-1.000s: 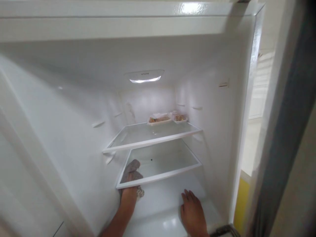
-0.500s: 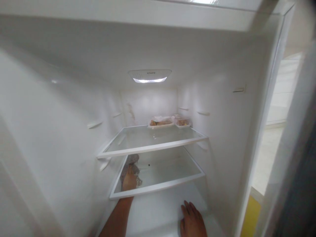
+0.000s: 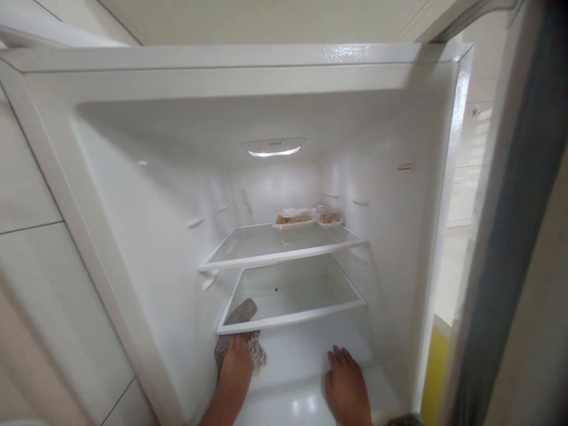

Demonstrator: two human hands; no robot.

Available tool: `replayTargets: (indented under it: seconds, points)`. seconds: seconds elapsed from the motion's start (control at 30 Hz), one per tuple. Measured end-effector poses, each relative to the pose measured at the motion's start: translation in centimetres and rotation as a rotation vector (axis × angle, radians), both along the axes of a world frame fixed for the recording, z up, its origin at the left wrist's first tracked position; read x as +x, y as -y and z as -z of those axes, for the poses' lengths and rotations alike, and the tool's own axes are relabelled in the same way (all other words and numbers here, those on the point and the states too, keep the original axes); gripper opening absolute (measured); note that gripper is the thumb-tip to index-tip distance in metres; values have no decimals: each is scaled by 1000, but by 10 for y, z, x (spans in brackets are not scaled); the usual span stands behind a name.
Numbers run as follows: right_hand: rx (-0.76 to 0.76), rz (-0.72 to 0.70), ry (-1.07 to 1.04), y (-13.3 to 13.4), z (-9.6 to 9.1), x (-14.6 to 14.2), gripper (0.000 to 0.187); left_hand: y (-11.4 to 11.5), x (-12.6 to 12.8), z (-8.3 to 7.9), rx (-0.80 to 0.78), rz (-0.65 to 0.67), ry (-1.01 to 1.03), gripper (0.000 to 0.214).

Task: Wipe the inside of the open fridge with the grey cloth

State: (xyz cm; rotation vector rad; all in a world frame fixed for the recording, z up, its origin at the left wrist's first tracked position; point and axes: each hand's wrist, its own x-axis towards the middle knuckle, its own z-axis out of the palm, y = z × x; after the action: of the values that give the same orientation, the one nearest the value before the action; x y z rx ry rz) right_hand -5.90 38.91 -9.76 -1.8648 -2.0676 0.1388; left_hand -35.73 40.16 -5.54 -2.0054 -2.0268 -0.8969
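I look into an open white fridge [image 3: 146, 236]. My left hand [image 3: 236, 365] is closed on a grey-brown cloth [image 3: 242, 337], pressed at the front left edge of the lower glass shelf [image 3: 293, 319]; part of the cloth shows through the glass. My right hand [image 3: 346, 384] lies flat with fingers stretched out on the white fridge floor [image 3: 302, 361], holding nothing. An upper glass shelf [image 3: 284, 245] hangs above.
Two food trays [image 3: 293, 219] [image 3: 331, 218] sit at the back of the upper shelf. The interior light [image 3: 273, 148] is on. The fridge door [image 3: 510, 225] stands open at the right; a tiled wall [image 3: 39, 254] is at the left.
My left hand with the cloth has drawn back from deeper on the lower shelf to its front edge. The view has pulled back and tilted up. My right hand stays put.
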Motion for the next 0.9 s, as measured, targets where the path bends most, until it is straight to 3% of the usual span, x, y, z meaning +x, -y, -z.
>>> replayTargets:
  seconds: [0.1,0.2,0.3,0.37,0.43,0.53,0.63,0.73,0.9]
  points:
    - [22,1,10,3,-3,-1,53,40,-6,5,-150,41,-475,39]
    - [28,-5,12,5,-4,0,52,81,-13,12,-151,36,-790,50]
    - [27,-11,12,6,-5,1,52,113,-20,10,0,52,-931,48]
    - [27,-13,6,7,-7,1,51,125,-23,3,135,64,-931,47]
    - [30,-14,0,6,-8,1,51,130,-21,-8,146,51,-889,49]
    - [35,-17,2,7,-9,0,51,121,-11,-22,-107,-19,-811,52]
    - [35,-22,12,7,-9,0,52,94,3,-28,-325,-74,-805,53]
    - [31,-22,20,6,-6,2,54,57,14,-28,-337,-100,-787,52]
    - [-22,-35,34,0,1,4,54,-4,12,-23,-302,-112,-532,51]
